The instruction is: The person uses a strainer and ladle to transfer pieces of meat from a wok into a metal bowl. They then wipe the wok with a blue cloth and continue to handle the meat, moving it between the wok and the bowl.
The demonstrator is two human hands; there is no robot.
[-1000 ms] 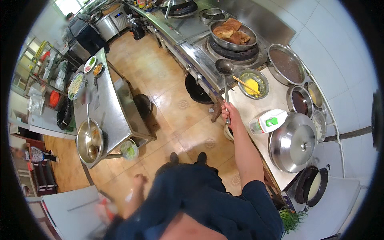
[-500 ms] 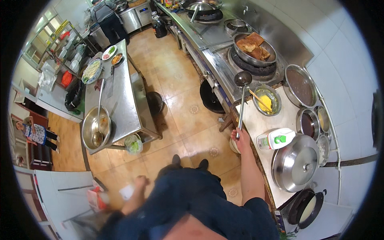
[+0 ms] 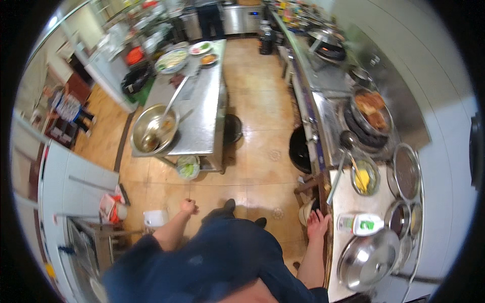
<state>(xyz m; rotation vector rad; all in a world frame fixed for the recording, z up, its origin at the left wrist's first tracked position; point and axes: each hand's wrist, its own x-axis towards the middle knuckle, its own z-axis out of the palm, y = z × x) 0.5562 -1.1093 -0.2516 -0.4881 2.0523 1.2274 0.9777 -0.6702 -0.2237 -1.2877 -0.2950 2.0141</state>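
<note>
My right hand [image 3: 318,223] is empty, its fingers spread beside the edge of the right-hand counter. Close ahead of it lies a long-handled ladle [image 3: 337,178], its dark bowl toward the stove and its handle over the counter edge. My left hand [image 3: 189,206] hangs over the floor with its fingers curled in and nothing visible in them. Near the ladle stands a bowl [image 3: 374,188] of yellow food with chopsticks in it. A white bottle with a green label [image 3: 361,224] lies beside a domed steel lid [image 3: 365,262].
On the stove, a metal pan [image 3: 388,132] holds browned pieces of food. Steel pots [image 3: 404,174] line the wall. To the left, a steel table [image 3: 194,134] carries a large basin [image 3: 139,125] with another ladle, plus plates of food. Two other people stand farther off.
My right hand has let go of the ladle, which now rests on the counter. The view has turned to the left, and my left hand shows more sharply.
</note>
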